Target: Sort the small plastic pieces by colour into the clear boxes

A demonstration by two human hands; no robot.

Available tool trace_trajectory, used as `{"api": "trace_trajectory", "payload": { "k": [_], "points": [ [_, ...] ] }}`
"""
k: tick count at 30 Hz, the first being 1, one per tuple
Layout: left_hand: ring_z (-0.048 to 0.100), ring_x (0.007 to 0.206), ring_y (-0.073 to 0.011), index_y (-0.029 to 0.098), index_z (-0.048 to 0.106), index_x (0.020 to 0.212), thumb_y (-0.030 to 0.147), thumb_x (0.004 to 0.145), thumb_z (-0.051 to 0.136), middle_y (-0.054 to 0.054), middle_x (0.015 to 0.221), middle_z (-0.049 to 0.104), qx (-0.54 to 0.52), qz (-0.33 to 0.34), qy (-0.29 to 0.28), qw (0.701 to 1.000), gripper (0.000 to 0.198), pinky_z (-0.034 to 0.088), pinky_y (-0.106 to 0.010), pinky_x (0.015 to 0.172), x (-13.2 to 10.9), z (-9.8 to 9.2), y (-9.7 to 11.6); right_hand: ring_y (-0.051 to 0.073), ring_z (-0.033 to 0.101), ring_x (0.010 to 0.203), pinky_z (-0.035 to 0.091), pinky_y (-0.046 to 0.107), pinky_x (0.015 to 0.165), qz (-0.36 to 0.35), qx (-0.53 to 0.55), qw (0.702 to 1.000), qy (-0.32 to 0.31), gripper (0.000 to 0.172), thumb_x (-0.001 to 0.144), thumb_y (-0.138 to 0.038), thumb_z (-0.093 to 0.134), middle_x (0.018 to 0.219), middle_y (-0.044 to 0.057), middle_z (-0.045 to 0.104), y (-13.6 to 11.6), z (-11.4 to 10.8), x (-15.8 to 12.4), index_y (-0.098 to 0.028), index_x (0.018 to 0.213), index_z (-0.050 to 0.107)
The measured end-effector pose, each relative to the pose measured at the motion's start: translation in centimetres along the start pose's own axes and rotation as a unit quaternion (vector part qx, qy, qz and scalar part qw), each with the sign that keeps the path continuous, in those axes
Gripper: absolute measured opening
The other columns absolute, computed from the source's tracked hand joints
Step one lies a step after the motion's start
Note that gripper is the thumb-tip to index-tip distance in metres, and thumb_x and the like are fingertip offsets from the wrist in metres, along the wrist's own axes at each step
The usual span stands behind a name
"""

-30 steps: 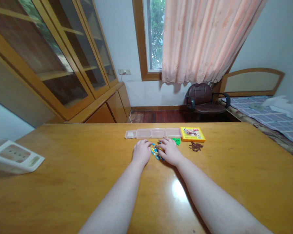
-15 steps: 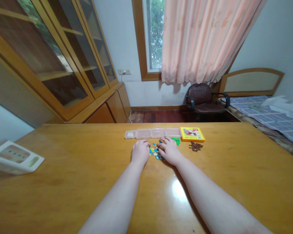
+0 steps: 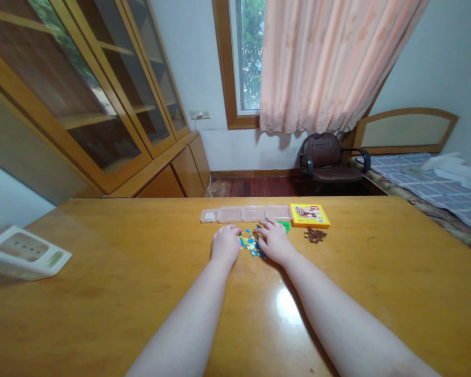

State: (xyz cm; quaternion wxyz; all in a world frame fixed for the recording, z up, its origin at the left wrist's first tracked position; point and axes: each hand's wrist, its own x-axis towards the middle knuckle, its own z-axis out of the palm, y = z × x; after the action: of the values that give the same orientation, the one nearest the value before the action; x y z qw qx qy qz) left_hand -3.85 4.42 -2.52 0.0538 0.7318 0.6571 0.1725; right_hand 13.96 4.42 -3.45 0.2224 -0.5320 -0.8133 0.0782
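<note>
Wooden table (image 3: 102, 251) fills the near view, pink curtain (image 3: 322, 63) at the back. Left grip (image 3: 225, 244) & right grip (image 3: 275, 242) lie knuckles-up on it, fingers curled, w/ a small heap of blue & yellow pieces (image 3: 250, 245) btwn them, touching both. Can't tell if either grip pinches a piece. Clear divided box (image 3: 245, 213) just beyond; green pieces (image 3: 286, 225), yellow box (image 3: 310, 215) & brown pieces (image 3: 315, 235) to the right.

At the left edge of your view, a white box (image 3: 21, 254) lies on the wooden table (image 3: 102, 293). In the upper left is a glass-fronted cabinet (image 3: 82, 104). At top centre, a pink curtain (image 3: 329, 63) half covers a window (image 3: 251, 52). Below the curtain a brown chair (image 3: 325, 159) stands just beside a bed (image 3: 435, 191) at the right.
</note>
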Motion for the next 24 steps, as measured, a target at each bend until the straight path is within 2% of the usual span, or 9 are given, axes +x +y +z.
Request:
{"api": "trace_trajectory", "payload": {
  "k": [6, 11, 13, 18, 24],
  "points": [
    [0.054, 0.104, -0.0214, 0.026, 0.072, 0.097, 0.018, 0.081, 0.047, -0.003, 0.109, 0.066, 0.016, 0.006, -0.009, 1.000, 0.031, 0.040, -0.033, 0.092, -0.02, 0.35, -0.23, 0.026, 0.034, 0.123, 0.025, 0.043, 0.100, -0.006, -0.003, 1.000, -0.008, 0.025, 0.084, -0.029, 0.050, 0.123, 0.006, 0.057, -0.14, -0.18, -0.07, -0.025, 0.099, 0.070],
    [0.056, 0.098, -0.0218, 0.025, 0.071, 0.097, 0.019, 0.082, 0.046, -0.006, 0.104, 0.067, 0.027, -0.025, -0.001, 0.999, 0.030, 0.042, -0.033, 0.087, -0.08, 0.08, -0.23, 0.027, 0.028, 0.128, 0.017, 0.046, 0.104, -0.045, -0.010, 0.998, -0.049, 0.032, 0.087, -0.036, 0.049, 0.135, 0.004, 0.047, -0.37, -0.23, -0.28, -0.031, 0.115, 0.063],
    [0.056, 0.098, -0.0211, 0.025, 0.072, 0.094, 0.018, 0.082, 0.047, -0.005, 0.103, 0.067, 0.029, -0.027, 0.003, 0.999, 0.028, 0.042, -0.032, 0.086, -0.10, -0.12, -0.20, 0.029, 0.026, 0.129, 0.015, 0.048, 0.105, -0.041, -0.018, 0.997, -0.061, 0.033, 0.088, -0.039, 0.048, 0.137, 0.005, 0.045, -0.42, -0.19, -0.32, -0.031, 0.117, 0.062],
    [0.056, 0.100, -0.0201, 0.026, 0.074, 0.083, 0.017, 0.080, 0.051, -0.001, 0.106, 0.067, 0.034, -0.018, 0.003, 0.999, 0.025, 0.041, -0.032, 0.088, -0.13, -0.40, -0.17, 0.029, 0.027, 0.128, 0.017, 0.048, 0.104, -0.010, -0.020, 0.999, -0.025, 0.033, 0.088, -0.040, 0.048, 0.134, 0.007, 0.048, -0.33, -0.10, -0.15, -0.027, 0.113, 0.064],
    [0.055, 0.103, -0.0206, 0.029, 0.074, 0.089, 0.017, 0.080, 0.051, -0.001, 0.107, 0.067, 0.027, 0.017, -0.009, 0.999, 0.027, 0.041, -0.033, 0.090, -0.07, 0.15, -0.23, 0.026, 0.034, 0.124, 0.021, 0.047, 0.104, -0.014, 0.014, 1.000, 0.009, 0.025, 0.085, -0.029, 0.051, 0.126, 0.006, 0.056, 0.04, 0.22, 0.01, -0.025, 0.102, 0.068]
  ]
}}
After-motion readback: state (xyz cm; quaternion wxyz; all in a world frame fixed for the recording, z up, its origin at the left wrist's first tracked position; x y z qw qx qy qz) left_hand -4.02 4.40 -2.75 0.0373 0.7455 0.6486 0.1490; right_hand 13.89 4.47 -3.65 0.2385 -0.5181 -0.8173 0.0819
